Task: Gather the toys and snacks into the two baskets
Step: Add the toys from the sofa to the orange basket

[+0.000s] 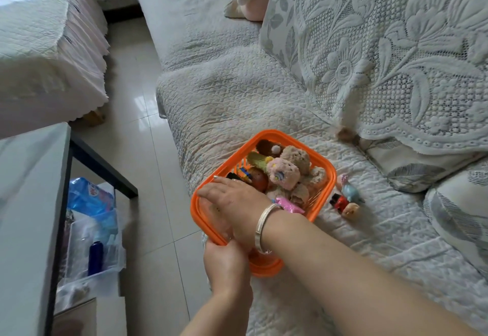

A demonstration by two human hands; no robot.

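Orange basket (323, 169) on the quilted sofa cover (237, 93), at 6 o'clock in view. Contents: plush toys (291, 162), a red ball (260, 181), a pink packet (289, 205). Left hand (227, 264) grips the basket's near rim. Right hand (232, 197), fingers spread flat, lies over the basket's 9 o'clock side. Three small figurines (346, 199) lie on the cover at the basket's 3 o'clock, just beside it.

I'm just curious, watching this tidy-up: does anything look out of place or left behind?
Yes. A few small figures lie on the sofa just right of the orange basket, outside it, while the other toys are piled inside. The left hand grips the near rim; the right hand reaches across the basket.
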